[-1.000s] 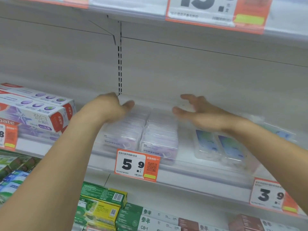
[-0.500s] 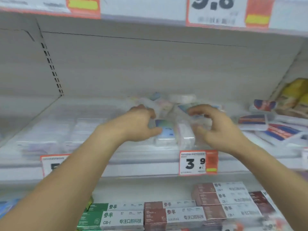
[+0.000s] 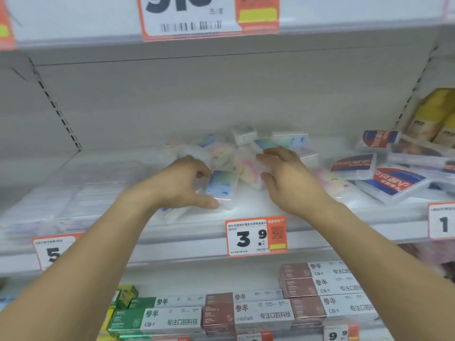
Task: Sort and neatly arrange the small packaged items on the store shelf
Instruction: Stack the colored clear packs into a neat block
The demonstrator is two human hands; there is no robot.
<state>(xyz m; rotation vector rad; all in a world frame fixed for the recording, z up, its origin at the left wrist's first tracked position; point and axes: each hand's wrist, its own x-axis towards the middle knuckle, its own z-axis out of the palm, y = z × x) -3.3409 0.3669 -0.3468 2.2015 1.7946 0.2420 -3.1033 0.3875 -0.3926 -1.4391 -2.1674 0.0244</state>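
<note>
A loose jumble of small clear packets [image 3: 243, 136] with blue, green and pink prints lies on the white shelf [image 3: 246, 210] above the 3.9 price tag [image 3: 256, 236]. My left hand [image 3: 182, 185] grips a blue-green packet [image 3: 221, 184] at the front of the jumble, thumb along its lower edge and fingers curled over its top. My right hand [image 3: 288, 178] sits just right of it, fingers and thumb curled on a pink-yellow packet [image 3: 246, 169]. The rest of the packets lie tilted and overlapping behind both hands.
Flat red-and-blue packs [image 3: 394, 180] lie scattered to the right, with yellow bags [image 3: 433, 114] behind them. Stacked clear boxes [image 3: 86, 193] fill the shelf's left part. Green and brown boxes [image 3: 258, 311] stand on the shelf below. An upper shelf rail [image 3: 344, 20] overhangs.
The view has swung right from the stacked boxes above the 5.9 tag to the jumble above the 3.9 tag. Both hands moved onto the packets and closed on them.
</note>
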